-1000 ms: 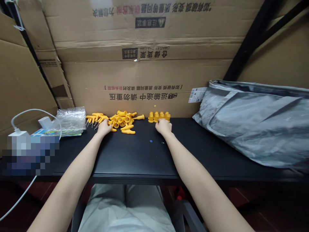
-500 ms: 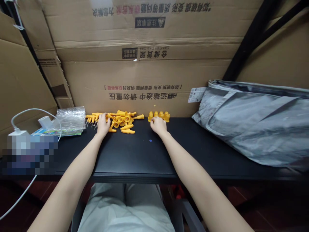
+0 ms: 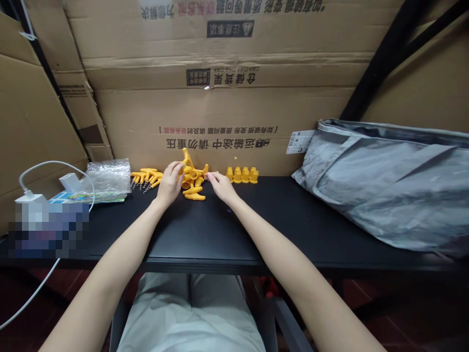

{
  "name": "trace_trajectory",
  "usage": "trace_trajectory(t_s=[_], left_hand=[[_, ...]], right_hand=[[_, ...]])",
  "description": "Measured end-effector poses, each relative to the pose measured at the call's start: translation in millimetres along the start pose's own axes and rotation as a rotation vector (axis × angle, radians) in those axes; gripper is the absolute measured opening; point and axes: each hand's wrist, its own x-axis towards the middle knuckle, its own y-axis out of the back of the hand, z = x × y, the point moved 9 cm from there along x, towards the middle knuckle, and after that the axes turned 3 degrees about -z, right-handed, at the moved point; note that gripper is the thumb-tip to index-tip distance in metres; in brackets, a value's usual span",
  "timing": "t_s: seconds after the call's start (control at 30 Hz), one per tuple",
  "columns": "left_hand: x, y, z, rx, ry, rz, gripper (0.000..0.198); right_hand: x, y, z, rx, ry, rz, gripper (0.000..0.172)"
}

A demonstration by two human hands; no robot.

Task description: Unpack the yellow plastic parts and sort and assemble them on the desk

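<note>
My left hand is closed on a yellow corkscrew, its T-shaped handle raised above the pile. Close by on the right, the fingertips of my right hand are pinched at a yellow corkscrew part; the fingers hide some of it. Between the hands lies a heap of yellow corkscrew parts, with hollow sleeve ends showing. Two T-shaped handles lie at its front. Left of my left hand, several corkscrew handles show bare metal spirals.
Yellow sleeves stand in a row at the back, right of my right hand. A grey bag fills the table's right side. At left are clear plastic wrap, a white charger and its cable. Cardboard walls the back.
My right hand has left the standing sleeves and moved left to the heap. My left hand has shifted right, and a T-handled corkscrew now rises from it.
</note>
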Motion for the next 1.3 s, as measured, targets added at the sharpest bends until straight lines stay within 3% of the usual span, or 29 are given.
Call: trace_trajectory(t_s=[0.13, 0.23, 0.57, 0.73, 0.87, 0.97, 1.17, 1.3], left_hand=[[-9, -25.3, 38, 0.010, -0.247, -0.091, 0.031], [-17, -36.9, 53, 0.027, -0.369, -0.138, 0.033], [-25, -45.7, 49, 0.006, -0.421, -0.251, 0.050], [-26, -49.4, 50, -0.015, -0.387, -0.326, 0.055], [-23, -51.8, 45, 0.042, -0.347, -0.349, 0.047], [-18, -51.1, 35, 0.169, -0.302, -0.304, 0.046], [-8, -31.9, 13, 0.313, -0.169, -0.181, 0.040], [-6, -25.1, 2, 0.324, -0.070, -0.243, 0.037]], right_hand=[[1, -24, 7, 0.417, -0.117, -0.087, 0.050], [0, -24, 13, 0.603, -0.164, -0.050, 0.046], [-7, -29, 20, 0.818, -0.306, -0.049, 0.022], [-3, -23, 27, 0.739, -0.275, 0.002, 0.025], [2, -11, 21, 0.508, -0.093, 0.064, 0.025], [2, -12, 7, 0.332, 0.064, 0.011, 0.025], [-4, -26, -7, 0.172, 0.162, -0.147, 0.027], [-7, -29, -14, 0.041, 0.224, -0.189, 0.027]])
